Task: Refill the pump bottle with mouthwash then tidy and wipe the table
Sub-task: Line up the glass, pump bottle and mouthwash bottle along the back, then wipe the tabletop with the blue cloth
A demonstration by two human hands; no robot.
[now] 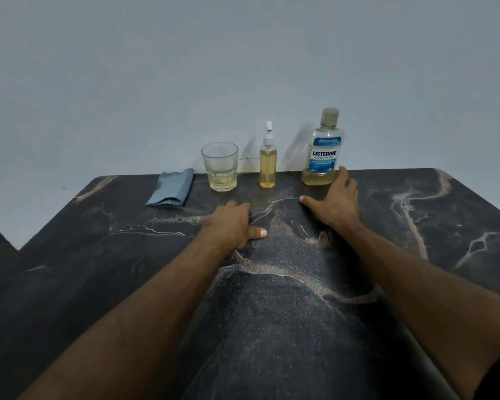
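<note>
Dark marble table (416, 226): both hands are lying flat and holding nothing, left hand (231, 226) near centre, right hand (334, 202) touching the mouthwash bottle (324, 148). The pump bottle (267, 166) is standing between it and a glass (220, 167), beside a blue cloth (172, 187).

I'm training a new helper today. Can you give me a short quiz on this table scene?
1. True or false: the mouthwash bottle has its cap on.
2. Which stands between the glass and the mouthwash bottle: A) cloth B) pump bottle C) sponge?
3. Fill in: both hands lie flat on the ____.

Key: 1 true; 2 B; 3 table, with the left hand and right hand holding nothing.
</note>
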